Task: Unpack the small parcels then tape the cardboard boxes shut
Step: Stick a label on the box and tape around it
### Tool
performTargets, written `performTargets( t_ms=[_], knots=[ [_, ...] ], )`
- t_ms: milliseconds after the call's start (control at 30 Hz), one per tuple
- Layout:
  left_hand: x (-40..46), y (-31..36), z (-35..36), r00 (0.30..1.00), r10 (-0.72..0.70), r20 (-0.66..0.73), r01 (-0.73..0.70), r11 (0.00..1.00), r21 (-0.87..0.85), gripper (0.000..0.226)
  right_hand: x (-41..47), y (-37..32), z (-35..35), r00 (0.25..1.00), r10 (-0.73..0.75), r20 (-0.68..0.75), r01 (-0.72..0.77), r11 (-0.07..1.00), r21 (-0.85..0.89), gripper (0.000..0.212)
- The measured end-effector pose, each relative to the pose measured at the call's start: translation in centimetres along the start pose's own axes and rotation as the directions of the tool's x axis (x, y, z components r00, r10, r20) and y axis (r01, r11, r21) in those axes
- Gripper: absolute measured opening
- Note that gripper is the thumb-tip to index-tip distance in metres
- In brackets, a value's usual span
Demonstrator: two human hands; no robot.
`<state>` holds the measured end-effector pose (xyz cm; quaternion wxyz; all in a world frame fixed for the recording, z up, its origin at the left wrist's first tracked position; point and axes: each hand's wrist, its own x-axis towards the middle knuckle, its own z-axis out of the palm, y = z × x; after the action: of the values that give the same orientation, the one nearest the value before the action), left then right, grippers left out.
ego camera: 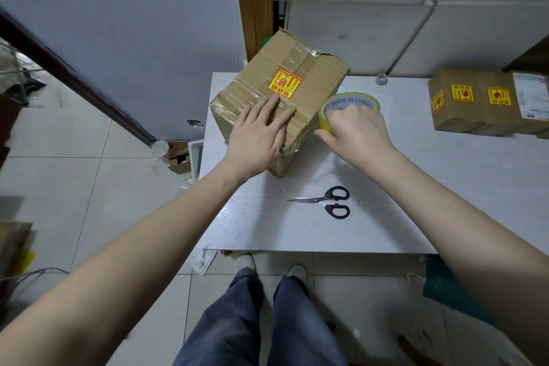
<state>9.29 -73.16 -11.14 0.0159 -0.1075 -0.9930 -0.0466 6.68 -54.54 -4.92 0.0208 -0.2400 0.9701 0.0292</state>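
A brown cardboard box with a yellow and red fragile sticker stands on the left part of the white table, its flaps closed. My left hand lies flat on the box's near top edge, fingers straight. My right hand grips a roll of yellowish clear tape right beside the box's near right side. Black-handled scissors lie on the table in front of the box, blades pointing left.
Two more stickered cardboard boxes stand at the table's right end. A grey wall panel and wooden post rise behind the box. A paper cup, scraps and plastic lie on the tiled floor to the left. My legs stand at the table's front edge.
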Motion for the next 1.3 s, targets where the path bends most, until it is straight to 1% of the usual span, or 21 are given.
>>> performTargets(
  t_ms=[67, 167, 233, 300, 367, 433, 500, 567, 633, 733, 833, 1200, 1267, 1300],
  knots=[
    [0.0, 0.0, 0.0, 1.000, -0.003, 0.014, 0.003, 1.000, -0.023, 0.046, 0.3, -0.2, -0.1, 1.000, -0.026, -0.008, 0.026, 0.999, -0.040, 0.039],
    [0.0, -0.2, -0.1, 0.999, -0.003, 0.052, 0.010, 0.992, -0.125, 0.048, 0.1, -0.1, -0.2, 0.999, -0.052, 0.009, 0.053, 0.995, -0.083, 0.040],
    [-0.2, -0.4, -0.3, 0.998, 0.037, 0.048, -0.028, 0.985, -0.172, 0.050, 0.0, -0.1, -0.2, 0.998, -0.056, 0.021, 0.057, 0.995, -0.087, 0.040],
    [-0.9, -0.5, -0.8, 0.991, 0.135, -0.004, -0.134, 0.972, -0.194, 0.051, 0.2, -0.1, -0.3, 0.999, -0.048, 0.022, 0.050, 0.996, -0.079, 0.040],
    [-2.0, -0.3, -1.0, 0.970, 0.224, -0.093, -0.238, 0.952, -0.192, 0.053, 0.3, 0.0, -0.3, 0.999, -0.045, 0.022, 0.046, 0.996, -0.079, 0.040],
    [-2.9, 0.6, -0.6, 0.952, 0.250, -0.176, -0.280, 0.943, -0.178, 0.058, 0.4, 0.0, -0.2, 0.999, -0.043, 0.033, 0.046, 0.996, -0.081, 0.040],
    [-3.5, 1.7, 0.2, 0.958, 0.233, -0.168, -0.259, 0.953, -0.158, 0.071, 0.3, 0.0, 0.0, 0.998, -0.042, 0.046, 0.045, 0.996, -0.077, 0.039],
    [-3.5, 2.3, 0.9, 0.975, 0.157, -0.155, -0.181, 0.972, -0.151, 0.082, 0.2, 0.0, 0.0, 0.998, -0.038, 0.055, 0.042, 0.997, -0.064, 0.039],
    [-3.1, 2.6, 1.2, 0.975, 0.085, -0.203, -0.113, 0.985, -0.132, 0.077, 0.2, 0.0, 0.1, 0.998, -0.038, 0.055, 0.041, 0.997, -0.058, 0.039],
    [-2.8, 3.1, 1.8, 0.948, 0.079, -0.308, -0.108, 0.991, -0.079, 0.056, 0.2, 0.3, 0.1, 0.998, -0.038, 0.050, 0.041, 0.997, -0.071, 0.039],
    [-2.7, 3.5, 2.1, 0.927, 0.057, -0.370, -0.098, 0.991, -0.093, 0.043, 0.2, 0.4, 0.1, 0.998, -0.044, 0.046, 0.048, 0.995, -0.085, 0.039],
    [-2.4, 3.9, 2.5, 0.920, 0.011, -0.391, -0.093, 0.977, -0.191, 0.035, 1.2, 0.5, -0.5, 0.997, -0.073, 0.024, 0.075, 0.993, -0.088, 0.040],
    [-2.4, 3.9, 2.5, 0.922, 0.008, -0.387, -0.090, 0.977, -0.193, 0.035, 1.2, 0.5, -0.4, 0.997, -0.073, 0.017, 0.074, 0.993, -0.090, 0.038],
    [-2.4, 3.9, 2.4, 0.927, -0.002, -0.375, -0.088, 0.971, -0.223, 0.036, 1.1, 0.5, -0.3, 0.997, -0.070, 0.013, 0.071, 0.993, -0.093, 0.037]
  ],
)
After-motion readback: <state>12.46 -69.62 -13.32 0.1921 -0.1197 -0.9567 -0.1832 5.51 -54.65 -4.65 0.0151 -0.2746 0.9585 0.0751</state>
